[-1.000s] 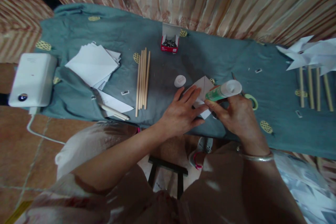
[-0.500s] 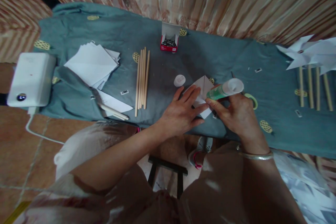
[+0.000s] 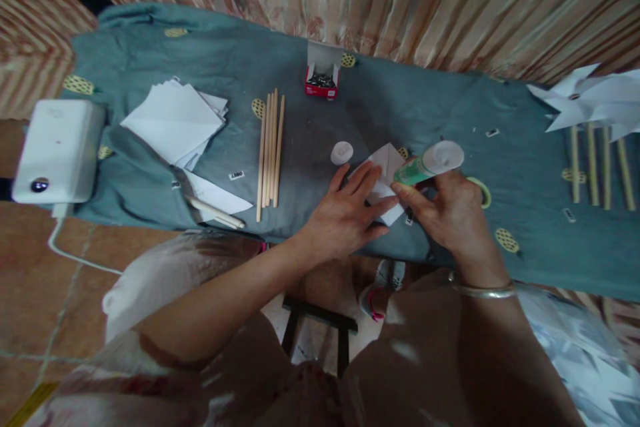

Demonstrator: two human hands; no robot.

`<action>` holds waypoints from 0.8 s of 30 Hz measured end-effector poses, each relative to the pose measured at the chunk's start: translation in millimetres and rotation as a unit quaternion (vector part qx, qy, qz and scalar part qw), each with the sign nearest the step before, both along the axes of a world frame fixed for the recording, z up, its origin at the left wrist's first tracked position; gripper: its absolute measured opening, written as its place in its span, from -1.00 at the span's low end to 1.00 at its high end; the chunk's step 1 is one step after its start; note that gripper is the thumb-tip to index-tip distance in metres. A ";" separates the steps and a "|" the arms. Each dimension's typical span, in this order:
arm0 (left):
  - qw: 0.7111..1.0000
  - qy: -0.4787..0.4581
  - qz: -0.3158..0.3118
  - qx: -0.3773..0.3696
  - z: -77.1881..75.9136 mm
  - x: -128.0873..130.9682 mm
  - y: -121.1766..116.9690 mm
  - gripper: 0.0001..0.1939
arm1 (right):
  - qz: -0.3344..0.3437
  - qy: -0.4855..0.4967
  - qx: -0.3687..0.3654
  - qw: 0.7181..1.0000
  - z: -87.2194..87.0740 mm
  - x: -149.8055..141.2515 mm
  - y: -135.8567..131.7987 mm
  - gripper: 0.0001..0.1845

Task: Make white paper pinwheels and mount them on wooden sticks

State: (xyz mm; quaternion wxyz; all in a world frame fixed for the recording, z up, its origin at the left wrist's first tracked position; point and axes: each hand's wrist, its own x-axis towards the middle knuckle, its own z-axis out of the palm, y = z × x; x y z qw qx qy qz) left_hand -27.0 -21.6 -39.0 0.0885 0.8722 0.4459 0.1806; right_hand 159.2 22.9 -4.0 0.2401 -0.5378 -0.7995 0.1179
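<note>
Under my left hand (image 3: 347, 213) lies a folded white paper (image 3: 389, 159) on the cloth-covered table. That hand is flat, its fingers spread over the paper's left side. My right hand (image 3: 445, 210) is wrapped round a green and white glue stick (image 3: 423, 165), tilted with its lower end against the paper. The right thumb touches near that end, and the exact contact is hidden. A round white cap (image 3: 342, 153) sits just left of the paper. Partly behind the right hand shows a light-green loop (image 3: 480, 192), like a scissors handle.
Several wooden sticks (image 3: 271, 150) lie left of my hands, with a stack of white paper squares (image 3: 174, 121) beyond. A red box of small dark pieces (image 3: 321, 83) stands open at the back. Paper pinwheels (image 3: 575, 99) lie far right; a white device (image 3: 60, 150) is far left.
The glue stick has tilted slightly and shifted a little in my right hand, its lower end still at the paper. My left hand has stayed in place on the paper.
</note>
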 end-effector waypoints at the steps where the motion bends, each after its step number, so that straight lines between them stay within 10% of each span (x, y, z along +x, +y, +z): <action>1: 1.000 0.000 -0.001 0.001 0.0 -0.1 0.0 -0.47 | -0.001 0.002 -0.002 1.000 0.3 -0.4 0.4 -0.69; 24: 1.000 0.020 0.004 -0.011 4.3 0.6 -0.6 -0.49 | -0.004 0.017 -0.020 1.000 1.0 -9.1 6.5 -0.68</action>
